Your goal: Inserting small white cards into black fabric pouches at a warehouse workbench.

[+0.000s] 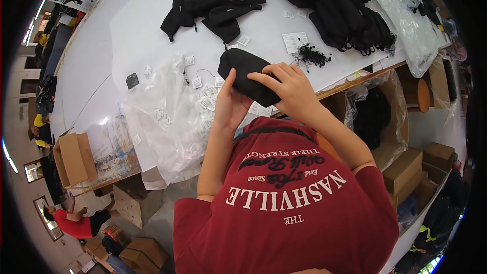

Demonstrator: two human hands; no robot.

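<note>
A black, pouch-like fabric piece (251, 77) is held above the near edge of the white table, in front of my body. My left hand (232, 105) grips its near-left side, the thumb standing along the edge and the fingers partly hidden beneath. Over its right side bends my right hand (291, 89), with the fingertips pressing on the cloth. Small white printed labels (207, 100) lie scattered beside my left hand. To the right of the held piece rests a tangle of thin black cords (313, 55) on a white sheet of paper (292, 43).
Similar black pieces (218, 5) lie across the table, and a bigger black pile (335, 5) sits at the far right. Clear plastic bags (162, 116) cover the left front. Cardboard boxes (75, 160) stand around; a person in red (78, 223) is at the lower left.
</note>
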